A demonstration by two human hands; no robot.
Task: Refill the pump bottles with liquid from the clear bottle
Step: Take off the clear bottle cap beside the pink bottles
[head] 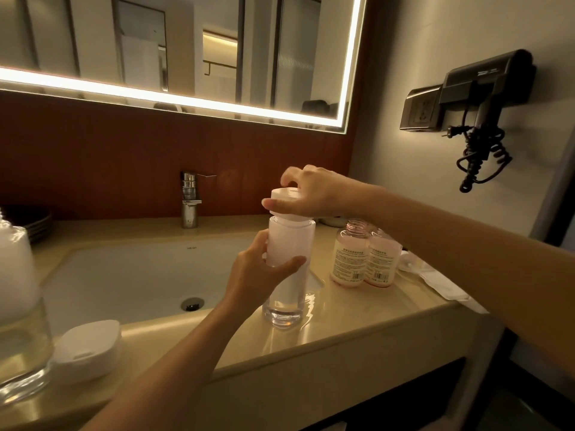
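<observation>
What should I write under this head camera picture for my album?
Left hand holds the clear bottle on the counter while right hand grips its white cap, beside two labelled pump bottles.

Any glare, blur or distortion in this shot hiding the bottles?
Head view: dim, warm light; the light strip round the mirror is blown out; glare streaks the counter beside the clear bottle; wide-angle bends the mirror edges; the pump bottles show plainly, label text unreadable.

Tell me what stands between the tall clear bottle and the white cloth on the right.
In the head view, two small labelled pink bottles stand side by side on the countertop there.
</observation>
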